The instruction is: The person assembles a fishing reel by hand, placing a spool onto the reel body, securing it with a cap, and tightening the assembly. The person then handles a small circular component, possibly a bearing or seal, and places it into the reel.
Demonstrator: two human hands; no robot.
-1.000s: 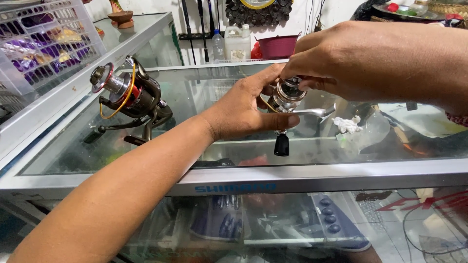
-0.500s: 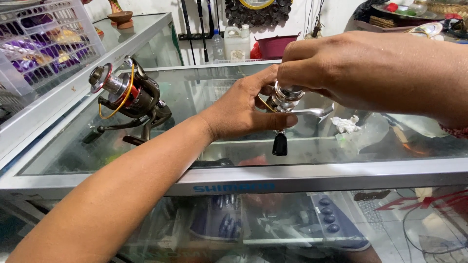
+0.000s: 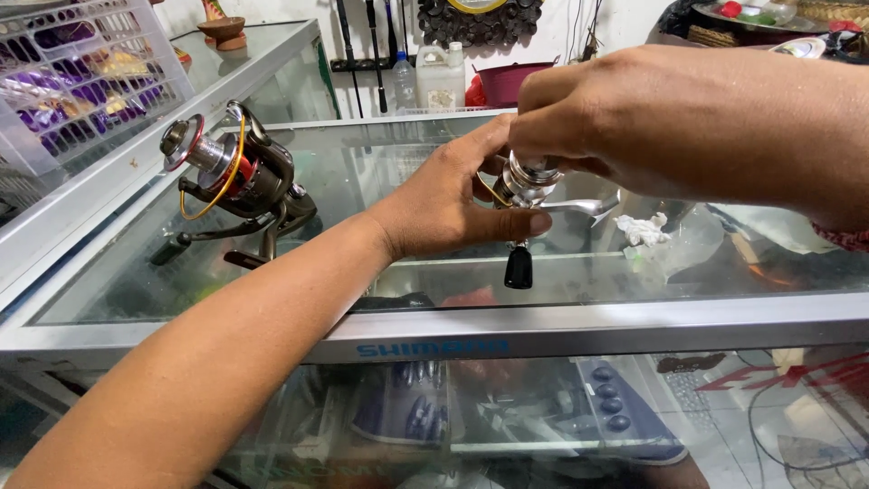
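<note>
A silver spinning fishing reel (image 3: 529, 186) is held just above the glass counter (image 3: 389, 272). My left hand (image 3: 453, 204) wraps around its body from the left, thumb under it. My right hand (image 3: 634, 118) comes from above and pinches the spool top with its fingertips. The reel's black handle knob (image 3: 518, 267) hangs down under my left thumb. A silver arm of the reel (image 3: 588, 206) sticks out to the right.
A second reel (image 3: 237, 177), dark brown with a gold bail and red trim, lies on the glass at left. A crumpled white scrap (image 3: 641, 229) sits right of my hands. A white plastic basket (image 3: 81, 72) stands far left. Bottles and rods line the back wall.
My right hand has shifted slightly left and down over the spool. The left hand and the reel stay nearly still.
</note>
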